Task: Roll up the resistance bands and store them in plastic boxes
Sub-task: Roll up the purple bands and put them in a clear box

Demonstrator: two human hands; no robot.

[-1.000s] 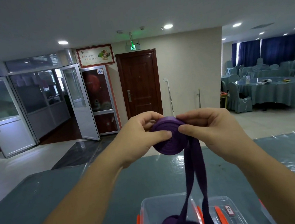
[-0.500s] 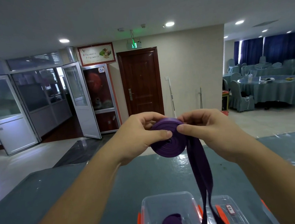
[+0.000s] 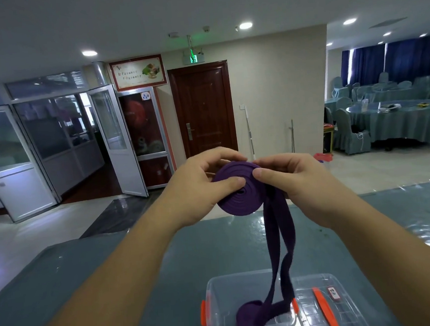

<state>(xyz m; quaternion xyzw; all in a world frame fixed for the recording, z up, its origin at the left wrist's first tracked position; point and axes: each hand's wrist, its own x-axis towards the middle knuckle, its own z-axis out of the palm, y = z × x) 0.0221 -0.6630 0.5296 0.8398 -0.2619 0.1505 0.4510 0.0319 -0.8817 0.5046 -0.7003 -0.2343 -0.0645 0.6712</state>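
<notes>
Behind the blue-green counter (image 3: 145,271), a dining hall with a dark wooden door (image 3: 204,112) is showing. Above the counter, the left hand (image 3: 200,187) is gripping the purple resistance band (image 3: 239,189) as a flat coil, thumb pressing its face; the right hand (image 3: 295,179) is pinching the coil's edge where the loose tail leaves. The tail is hanging into the clear plastic box (image 3: 215,317), beside a second purple roll (image 3: 246,314). The band is looking light, soft and springy, likely to unwind if released, so both coil faces want pinching. Compared with half a second earlier, the coil is sitting slightly larger and the tail's end is hanging inside the box rather than below view.
</notes>
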